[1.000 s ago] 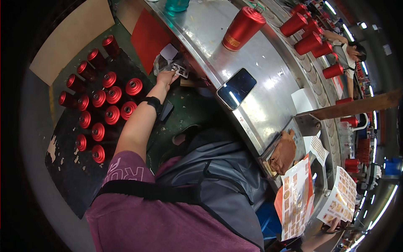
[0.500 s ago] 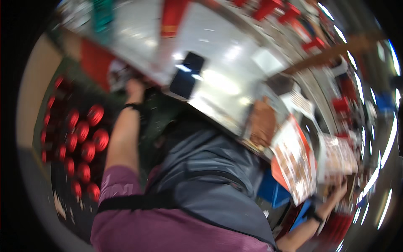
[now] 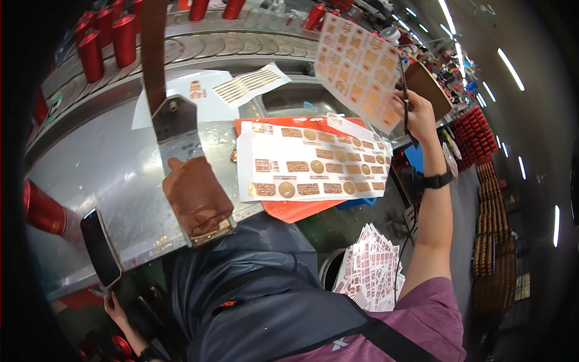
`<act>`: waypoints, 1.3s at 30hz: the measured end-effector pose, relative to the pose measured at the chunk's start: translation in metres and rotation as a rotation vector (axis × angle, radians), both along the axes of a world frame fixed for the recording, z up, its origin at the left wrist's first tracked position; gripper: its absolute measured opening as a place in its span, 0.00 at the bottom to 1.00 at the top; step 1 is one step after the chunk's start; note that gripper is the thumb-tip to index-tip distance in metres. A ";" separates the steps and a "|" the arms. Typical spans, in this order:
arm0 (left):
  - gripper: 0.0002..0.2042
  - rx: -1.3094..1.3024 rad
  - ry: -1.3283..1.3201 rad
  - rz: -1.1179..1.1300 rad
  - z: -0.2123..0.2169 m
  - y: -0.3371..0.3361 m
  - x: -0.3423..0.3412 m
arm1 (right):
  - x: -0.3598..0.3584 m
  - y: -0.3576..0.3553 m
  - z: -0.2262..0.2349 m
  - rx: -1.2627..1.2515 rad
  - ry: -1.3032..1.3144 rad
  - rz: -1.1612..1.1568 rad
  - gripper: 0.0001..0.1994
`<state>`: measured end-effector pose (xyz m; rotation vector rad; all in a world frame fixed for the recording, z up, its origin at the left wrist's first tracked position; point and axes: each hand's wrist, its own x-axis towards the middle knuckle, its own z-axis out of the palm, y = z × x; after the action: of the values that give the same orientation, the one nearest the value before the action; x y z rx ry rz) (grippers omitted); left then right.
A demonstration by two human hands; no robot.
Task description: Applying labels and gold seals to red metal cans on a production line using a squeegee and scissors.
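Observation:
My right hand (image 3: 417, 114) is raised at the upper right, its fingers closed on the edge of a decal sheet (image 3: 356, 69) with gold and orange prints. A narrow dark piece runs beside the fingers. A white sheet of brown and gold decals (image 3: 313, 163) lies nearer to me on an orange-red folder or stack (image 3: 289, 210). My left hand (image 3: 114, 308) is low at the left, just below the bench edge and close to a phone (image 3: 100, 247). Its fingers look stretched out, with nothing visible in them.
The metal bench (image 3: 139, 223) holds a brown cloth-wrapped block (image 3: 198, 196), a striped sheet (image 3: 252, 83) and an upright bracket (image 3: 175, 117). Red canisters (image 3: 124, 41) stand by a slatted conveyor (image 3: 241, 43). Below, a bin overflows with printed sheets (image 3: 369, 268).
My view has swung to the right, putting the phone at the far left. My right hand has risen from the lower right to above the bench's right end, holding a sheet.

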<state>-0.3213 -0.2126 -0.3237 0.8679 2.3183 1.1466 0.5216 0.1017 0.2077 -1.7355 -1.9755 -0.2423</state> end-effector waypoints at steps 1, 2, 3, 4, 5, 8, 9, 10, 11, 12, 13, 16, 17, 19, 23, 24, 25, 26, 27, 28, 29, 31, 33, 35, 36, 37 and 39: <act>0.19 -0.037 0.027 -0.004 0.005 -0.004 0.006 | 0.005 0.007 0.000 -0.017 0.018 0.034 0.16; 0.18 -0.011 0.028 -0.028 0.009 -0.005 0.013 | 0.010 0.014 -0.001 -0.049 0.043 0.061 0.16; 0.18 -0.012 0.056 -0.014 0.014 -0.006 0.020 | 0.016 0.024 -0.004 -0.030 0.041 0.068 0.16; 0.18 0.038 0.061 -0.048 0.019 -0.002 0.027 | 0.022 0.035 -0.008 -0.037 0.020 0.059 0.17; 0.18 0.035 -0.012 -0.062 0.025 0.000 0.035 | 0.028 0.046 -0.012 -0.035 0.011 0.093 0.18; 0.16 0.025 -0.113 -0.120 0.044 0.013 0.056 | 0.040 0.085 -0.027 -0.067 -0.138 -0.037 0.14; 0.16 0.004 -0.116 -0.142 0.050 0.017 0.062 | 0.044 0.096 -0.032 -0.112 -0.191 -0.121 0.13; 0.16 -0.040 0.013 -0.164 0.056 0.020 0.067 | 0.046 0.106 -0.038 -0.103 -0.287 -0.163 0.11; 0.16 -0.072 0.036 -0.155 0.061 0.023 0.071 | 0.048 0.116 -0.043 -0.104 -0.297 -0.162 0.11; 0.16 -0.079 0.028 -0.148 0.065 0.025 0.075 | 0.051 0.125 -0.048 -0.114 -0.291 -0.144 0.11; 0.16 -0.039 0.013 -0.158 0.068 0.027 0.078 | 0.054 0.133 -0.053 -0.151 -0.275 -0.154 0.11; 0.17 -0.100 0.068 -0.143 0.076 0.031 0.087 | 0.066 0.155 -0.067 -0.230 -0.227 -0.147 0.11; 0.17 -0.171 0.086 -0.082 0.081 0.034 0.091 | 0.071 0.163 -0.072 -0.242 -0.228 -0.167 0.11; 0.19 -0.113 0.153 -0.160 0.096 0.041 0.102 | 0.079 0.176 -0.084 -0.279 -0.273 -0.193 0.12; 0.16 -0.115 0.054 -0.124 0.143 0.051 0.137 | 0.089 0.195 -0.110 -0.290 -0.296 -0.331 0.14; 0.14 -0.118 0.142 -0.147 0.156 0.053 0.146 | 0.090 0.198 -0.116 -0.303 -0.278 -0.373 0.15; 0.13 -0.118 0.231 -0.167 0.167 0.058 0.153 | 0.092 0.201 -0.121 -0.313 -0.267 -0.353 0.15; 0.11 -0.080 0.234 -0.141 0.177 0.062 0.158 | 0.093 0.203 -0.125 -0.327 -0.254 -0.387 0.16; 0.11 -0.079 0.239 -0.141 0.185 0.065 0.162 | 0.094 0.205 -0.129 -0.341 -0.243 -0.420 0.16; 0.11 -0.084 0.277 -0.055 0.191 0.067 0.164 | 0.096 0.208 -0.133 -0.341 -0.239 -0.418 0.16; 0.10 -0.088 0.314 0.032 0.195 0.069 0.165 | 0.098 0.210 -0.136 -0.332 -0.216 -0.438 0.19; 0.10 -0.147 0.297 0.059 0.202 0.068 0.162 | 0.101 0.215 -0.143 -0.307 -0.169 -0.477 0.24; 0.10 -0.118 0.350 0.152 0.205 0.065 0.158 | 0.105 0.219 -0.152 -0.281 -0.195 -0.502 0.27; 0.11 -0.087 0.352 0.135 0.207 0.061 0.156 | 0.108 0.222 -0.160 -0.242 -0.219 -0.526 0.30; 0.12 -0.057 0.351 0.117 0.208 0.060 0.155 | 0.109 0.223 -0.165 -0.267 -0.225 -0.528 0.33; 0.12 -0.054 0.352 0.116 0.209 0.059 0.155 | 0.111 0.223 -0.167 -0.306 -0.234 -0.538 0.35; 0.14 -0.031 0.341 0.201 0.214 0.059 0.156 | 0.115 0.224 -0.169 -0.286 -0.168 -0.539 0.38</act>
<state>-0.1648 -0.1540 -0.1095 0.8938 2.7463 1.1087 0.6362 0.3258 0.0388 -2.4924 -1.6711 -0.3050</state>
